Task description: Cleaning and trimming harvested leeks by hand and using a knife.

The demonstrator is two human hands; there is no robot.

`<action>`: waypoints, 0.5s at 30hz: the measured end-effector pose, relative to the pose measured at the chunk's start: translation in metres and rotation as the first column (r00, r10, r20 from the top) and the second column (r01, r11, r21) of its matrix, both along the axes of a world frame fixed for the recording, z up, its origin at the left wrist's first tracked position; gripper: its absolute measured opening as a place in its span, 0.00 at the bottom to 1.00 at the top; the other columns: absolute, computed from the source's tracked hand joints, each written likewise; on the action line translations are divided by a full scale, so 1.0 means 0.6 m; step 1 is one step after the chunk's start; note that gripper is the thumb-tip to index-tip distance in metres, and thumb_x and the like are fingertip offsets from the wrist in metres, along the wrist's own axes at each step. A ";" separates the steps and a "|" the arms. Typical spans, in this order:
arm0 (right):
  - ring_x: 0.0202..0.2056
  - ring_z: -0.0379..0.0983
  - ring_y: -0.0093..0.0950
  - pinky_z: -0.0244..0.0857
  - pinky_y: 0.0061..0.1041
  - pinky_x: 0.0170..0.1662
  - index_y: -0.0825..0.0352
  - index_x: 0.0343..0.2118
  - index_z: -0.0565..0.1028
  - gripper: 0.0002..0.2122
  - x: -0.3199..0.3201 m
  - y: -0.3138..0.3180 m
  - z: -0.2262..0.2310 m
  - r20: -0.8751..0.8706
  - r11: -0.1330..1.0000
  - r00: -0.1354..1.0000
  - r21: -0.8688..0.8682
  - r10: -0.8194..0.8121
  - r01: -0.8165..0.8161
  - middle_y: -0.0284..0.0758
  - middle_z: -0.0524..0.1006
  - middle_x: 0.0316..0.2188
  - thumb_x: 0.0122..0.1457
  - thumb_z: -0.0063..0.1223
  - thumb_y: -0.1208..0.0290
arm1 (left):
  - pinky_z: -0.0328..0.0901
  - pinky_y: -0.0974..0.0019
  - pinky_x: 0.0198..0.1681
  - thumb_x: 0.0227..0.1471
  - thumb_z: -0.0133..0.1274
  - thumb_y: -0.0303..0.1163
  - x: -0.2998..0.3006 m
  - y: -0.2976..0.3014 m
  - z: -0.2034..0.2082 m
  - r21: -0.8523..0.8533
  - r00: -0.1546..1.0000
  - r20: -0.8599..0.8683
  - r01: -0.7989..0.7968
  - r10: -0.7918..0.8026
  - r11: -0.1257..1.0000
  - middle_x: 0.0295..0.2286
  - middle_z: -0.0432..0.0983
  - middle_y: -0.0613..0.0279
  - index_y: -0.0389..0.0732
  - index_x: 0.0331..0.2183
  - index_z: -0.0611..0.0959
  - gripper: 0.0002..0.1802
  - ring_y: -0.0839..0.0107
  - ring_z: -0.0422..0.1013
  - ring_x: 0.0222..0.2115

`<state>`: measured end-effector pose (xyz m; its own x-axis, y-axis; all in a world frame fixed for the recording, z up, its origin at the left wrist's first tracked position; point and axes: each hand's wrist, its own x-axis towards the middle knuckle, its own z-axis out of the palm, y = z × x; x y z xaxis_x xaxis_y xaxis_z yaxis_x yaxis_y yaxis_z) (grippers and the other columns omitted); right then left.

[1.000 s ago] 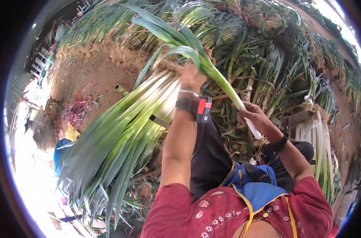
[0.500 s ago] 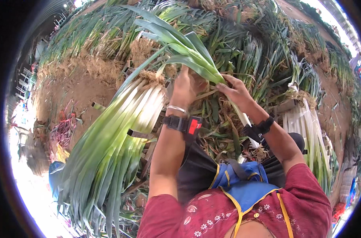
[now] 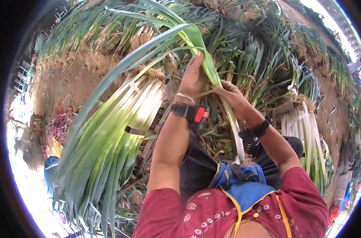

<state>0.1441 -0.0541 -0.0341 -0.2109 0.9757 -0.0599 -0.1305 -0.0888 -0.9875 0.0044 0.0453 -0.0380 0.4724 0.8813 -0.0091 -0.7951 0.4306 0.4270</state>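
Note:
A single leek (image 3: 229,115) slants across in front of me, its green leaves fanning up and left, its white root end low near my lap. My left hand (image 3: 193,75) is closed round its upper stem, the thumb lying along the green part. Lower on the same stem, my right hand (image 3: 233,97) grips with thumb and fingers. A thin pale leaf strip (image 3: 205,93) shows between the hands; what holds its ends is hidden. Left of my left arm lies a large bundle of leeks (image 3: 137,105), roots away from me.
Another leek bundle (image 3: 305,131) sits beyond my right arm. Metal stand pieces (image 3: 136,131) poke out around the left bundle. Leaf trimmings (image 3: 218,137) litter the ground before my knees. Long rows of leeks (image 3: 260,59) lie behind, with bare soil (image 3: 77,87) at left.
The leek has turned more upright, its root end nearer my lap. Long leaves now droop over the left bundle. My left hand has moved up and right; my right hand has shifted slightly down.

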 end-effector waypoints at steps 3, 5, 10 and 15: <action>0.41 0.68 0.21 0.61 0.21 0.46 0.70 0.48 0.67 0.20 -0.022 0.022 0.012 0.379 0.945 0.892 0.299 -0.246 0.134 0.34 0.73 0.38 0.53 0.57 0.73 | 0.68 0.53 0.38 0.45 0.63 0.40 -0.004 0.014 -0.015 -0.028 0.972 -0.144 -0.192 0.186 0.981 0.35 0.73 0.63 0.44 0.42 0.73 0.24 0.65 0.70 0.34; 0.44 0.68 0.26 0.61 0.24 0.49 0.71 0.47 0.68 0.21 -0.032 0.034 0.014 0.298 0.921 0.900 0.321 -0.319 0.220 0.38 0.73 0.39 0.51 0.60 0.70 | 0.69 0.55 0.37 0.46 0.62 0.38 0.002 0.012 -0.017 -0.016 0.969 -0.140 -0.208 0.203 0.978 0.34 0.73 0.64 0.44 0.43 0.73 0.23 0.65 0.71 0.34; 0.42 0.71 0.38 0.63 0.30 0.46 0.72 0.43 0.69 0.22 -0.023 0.064 -0.002 0.518 0.886 0.754 0.426 -0.405 0.183 0.45 0.74 0.37 0.44 0.62 0.71 | 0.70 0.58 0.37 0.46 0.62 0.34 0.014 0.009 -0.017 -0.017 0.941 -0.193 -0.286 0.277 0.958 0.34 0.74 0.64 0.44 0.44 0.73 0.22 0.65 0.72 0.35; 0.36 0.73 0.43 0.65 0.34 0.39 0.70 0.38 0.69 0.19 -0.032 0.052 0.006 0.607 0.887 0.673 0.429 -0.422 0.168 0.46 0.75 0.31 0.45 0.62 0.68 | 0.71 0.59 0.35 0.45 0.63 0.31 0.012 0.005 -0.020 -0.033 0.898 -0.312 -0.335 0.309 0.942 0.34 0.75 0.63 0.43 0.44 0.74 0.23 0.66 0.72 0.34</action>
<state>0.1251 -0.0230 -0.0303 0.0654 0.9658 0.2509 0.6080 0.1608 -0.7775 0.0113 0.0486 -0.0500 0.1263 0.9746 -0.1849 -0.7375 0.2169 0.6395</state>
